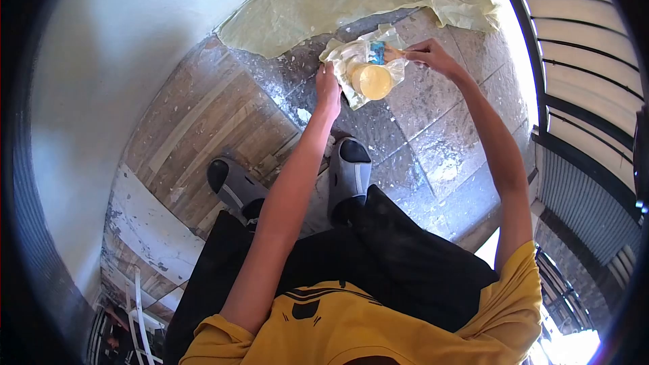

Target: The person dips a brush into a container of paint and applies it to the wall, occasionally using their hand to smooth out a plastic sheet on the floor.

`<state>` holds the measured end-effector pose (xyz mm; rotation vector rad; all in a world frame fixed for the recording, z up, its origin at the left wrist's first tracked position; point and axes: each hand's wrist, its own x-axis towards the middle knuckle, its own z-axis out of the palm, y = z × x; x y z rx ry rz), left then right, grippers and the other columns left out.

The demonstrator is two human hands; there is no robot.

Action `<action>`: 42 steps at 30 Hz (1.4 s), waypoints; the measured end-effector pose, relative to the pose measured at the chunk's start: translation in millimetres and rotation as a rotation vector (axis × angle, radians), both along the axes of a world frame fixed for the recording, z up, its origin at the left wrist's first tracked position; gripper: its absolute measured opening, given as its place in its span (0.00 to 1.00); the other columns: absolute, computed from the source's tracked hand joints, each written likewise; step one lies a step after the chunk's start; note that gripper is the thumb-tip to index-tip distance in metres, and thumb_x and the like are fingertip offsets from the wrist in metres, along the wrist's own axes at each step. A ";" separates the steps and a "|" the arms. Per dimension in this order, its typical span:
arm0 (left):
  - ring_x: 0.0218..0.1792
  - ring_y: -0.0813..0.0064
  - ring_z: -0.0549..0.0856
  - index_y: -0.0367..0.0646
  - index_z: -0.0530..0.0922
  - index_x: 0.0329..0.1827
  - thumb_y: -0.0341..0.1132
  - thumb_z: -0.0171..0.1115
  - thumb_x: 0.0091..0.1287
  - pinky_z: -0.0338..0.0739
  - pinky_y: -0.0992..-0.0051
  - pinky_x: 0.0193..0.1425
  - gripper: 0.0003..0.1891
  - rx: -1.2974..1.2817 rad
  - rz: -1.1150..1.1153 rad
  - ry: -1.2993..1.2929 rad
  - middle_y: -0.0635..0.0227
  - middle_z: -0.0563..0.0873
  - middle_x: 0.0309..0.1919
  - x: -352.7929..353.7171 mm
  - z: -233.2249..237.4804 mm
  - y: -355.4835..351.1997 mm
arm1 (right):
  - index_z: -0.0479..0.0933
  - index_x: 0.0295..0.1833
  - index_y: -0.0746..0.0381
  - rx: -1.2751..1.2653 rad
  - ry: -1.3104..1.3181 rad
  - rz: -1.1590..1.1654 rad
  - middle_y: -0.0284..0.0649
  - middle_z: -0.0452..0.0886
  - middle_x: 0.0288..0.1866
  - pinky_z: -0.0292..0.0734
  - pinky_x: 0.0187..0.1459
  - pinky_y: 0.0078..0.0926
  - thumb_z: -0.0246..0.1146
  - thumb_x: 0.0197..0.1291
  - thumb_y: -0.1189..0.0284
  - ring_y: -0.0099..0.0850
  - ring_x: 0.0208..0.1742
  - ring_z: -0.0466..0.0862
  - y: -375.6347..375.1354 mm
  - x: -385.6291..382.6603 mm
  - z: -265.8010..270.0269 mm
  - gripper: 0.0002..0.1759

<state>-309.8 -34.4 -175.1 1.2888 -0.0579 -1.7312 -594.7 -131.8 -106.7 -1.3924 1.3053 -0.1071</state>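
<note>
My right hand (434, 58) is closed round the handle of a paintbrush (391, 55) with a blue band, its bristle end pointing left over a crumpled, pale-smeared plastic sheet (343, 52). At the sheet's left edge, my left hand (328, 86) pinches the plastic between its fingers. A round cream-yellow tub (374, 83) sits on the sheet between both hands, just below the brush in this view.
Paint-spattered floor tiles (426, 101) lie around my shoes (351, 169). A larger translucent plastic sheet (365, 0) runs along the foot of the pale wall (135, 40). Black metal railing (581, 40) stands on the right. A white-framed object (140, 311) is at lower left.
</note>
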 end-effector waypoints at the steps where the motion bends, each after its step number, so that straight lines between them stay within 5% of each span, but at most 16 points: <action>1: 0.66 0.68 0.78 0.44 0.69 0.72 0.44 0.45 0.83 0.73 0.62 0.69 0.21 -0.001 -0.002 -0.003 0.62 0.78 0.66 1.6 -0.1 2.0 | 0.88 0.50 0.67 -0.001 -0.003 -0.002 0.26 0.76 0.25 0.64 0.26 0.19 0.68 0.66 0.61 0.17 0.23 0.71 7.8 -3.2 5.6 0.19; 3: 0.58 0.72 0.82 0.41 0.73 0.64 0.44 0.48 0.82 0.78 0.69 0.60 0.18 -0.027 -0.007 -0.045 0.63 0.82 0.57 6.1 1.6 5.0 | 0.88 0.46 0.64 0.159 -0.028 -0.256 0.26 0.76 0.24 0.59 0.24 0.18 0.67 0.66 0.61 0.16 0.22 0.70 23.6 -9.8 19.0 0.16; 9: 0.53 0.74 0.83 0.41 0.79 0.54 0.44 0.52 0.79 0.78 0.71 0.56 0.15 -0.149 -0.174 -0.200 0.63 0.85 0.48 36.3 26.4 26.9 | 0.83 0.41 0.62 0.138 -0.401 -0.439 0.27 0.74 0.24 0.60 0.23 0.20 0.63 0.68 0.64 0.16 0.21 0.68 68.0 -27.3 21.0 0.12; 11: 0.48 0.65 0.86 0.37 0.82 0.44 0.43 0.55 0.75 0.78 0.66 0.53 0.16 -0.453 -0.588 -0.746 0.59 0.87 0.42 67.8 -11.7 31.8 | 0.81 0.38 0.63 0.066 -0.587 -0.438 0.29 0.74 0.23 0.61 0.23 0.21 0.62 0.67 0.64 0.18 0.21 0.68 79.9 4.5 31.6 0.12; 14: 0.41 0.51 0.87 0.32 0.82 0.39 0.43 0.56 0.72 0.80 0.58 0.48 0.19 -0.441 -0.776 -0.617 0.51 0.88 0.38 133.1 89.2 7.2 | 0.81 0.39 0.63 0.078 -0.666 -0.430 0.28 0.72 0.22 0.60 0.24 0.19 0.62 0.70 0.61 0.17 0.21 0.68 92.9 78.5 74.4 0.15; 16: 0.36 0.53 0.86 0.32 0.82 0.38 0.44 0.56 0.72 0.78 0.56 0.44 0.20 -0.431 -1.315 -0.965 0.46 0.87 0.34 172.8 143.9 -6.1 | 0.81 0.40 0.62 0.087 -0.669 -0.436 0.27 0.72 0.22 0.58 0.23 0.18 0.61 0.73 0.59 0.16 0.22 0.68 95.3 140.1 95.5 0.16; 18: 0.37 0.43 0.84 0.28 0.81 0.37 0.45 0.54 0.72 0.77 0.51 0.46 0.23 -0.440 -1.435 -1.240 0.38 0.84 0.32 220.4 190.1 13.5 | 0.80 0.42 0.61 0.075 -0.626 -0.453 0.26 0.71 0.22 0.56 0.22 0.16 0.60 0.74 0.60 0.14 0.21 0.66 99.9 201.1 100.8 0.15; 20: 0.40 0.42 0.85 0.28 0.82 0.39 0.44 0.55 0.72 0.77 0.50 0.48 0.22 -0.303 -1.570 -1.234 0.40 0.85 0.33 253.9 260.6 32.5 | 0.79 0.44 0.60 0.068 -0.619 -0.410 0.24 0.70 0.23 0.54 0.21 0.15 0.58 0.76 0.60 0.13 0.20 0.64 95.3 253.7 87.7 0.14; 26: 0.42 0.41 0.84 0.30 0.83 0.46 0.43 0.54 0.74 0.78 0.53 0.51 0.20 -0.081 -1.454 -1.135 0.41 0.85 0.37 312.1 335.1 116.0 | 0.81 0.42 0.63 0.086 -0.557 -0.238 0.23 0.69 0.21 0.54 0.20 0.17 0.58 0.76 0.60 0.14 0.18 0.63 93.2 344.5 70.7 0.17; 29: 0.49 0.45 0.86 0.31 0.82 0.55 0.44 0.54 0.76 0.79 0.58 0.58 0.22 -0.231 -1.194 -1.222 0.43 0.87 0.45 328.4 331.4 167.5 | 0.82 0.43 0.64 0.148 -0.522 -0.170 0.23 0.69 0.21 0.54 0.20 0.18 0.58 0.75 0.60 0.14 0.18 0.63 97.4 370.7 81.8 0.18; 31: 0.57 0.55 0.86 0.31 0.79 0.63 0.45 0.55 0.78 0.77 0.63 0.65 0.24 -0.096 -0.940 -1.006 0.48 0.87 0.54 342.6 327.6 190.0 | 0.82 0.44 0.65 0.113 -0.481 -0.154 0.24 0.68 0.20 0.53 0.20 0.19 0.58 0.75 0.60 0.14 0.19 0.64 97.5 392.3 77.3 0.18; 37: 0.58 0.68 0.87 0.33 0.79 0.65 0.43 0.56 0.79 0.76 0.70 0.66 0.22 -0.046 -0.371 -0.794 0.57 0.88 0.56 377.5 263.5 272.5 | 0.81 0.44 0.64 0.078 -0.374 -0.218 0.24 0.66 0.18 0.52 0.17 0.18 0.55 0.77 0.62 0.14 0.15 0.60 92.0 443.6 46.3 0.17; 42: 0.58 0.71 0.86 0.32 0.79 0.65 0.40 0.55 0.80 0.75 0.71 0.68 0.20 0.002 -0.300 -0.664 0.60 0.88 0.56 406.3 262.9 308.1 | 0.79 0.43 0.64 0.071 -0.430 -0.343 0.24 0.65 0.19 0.52 0.17 0.17 0.56 0.76 0.65 0.14 0.16 0.59 74.7 484.2 54.1 0.14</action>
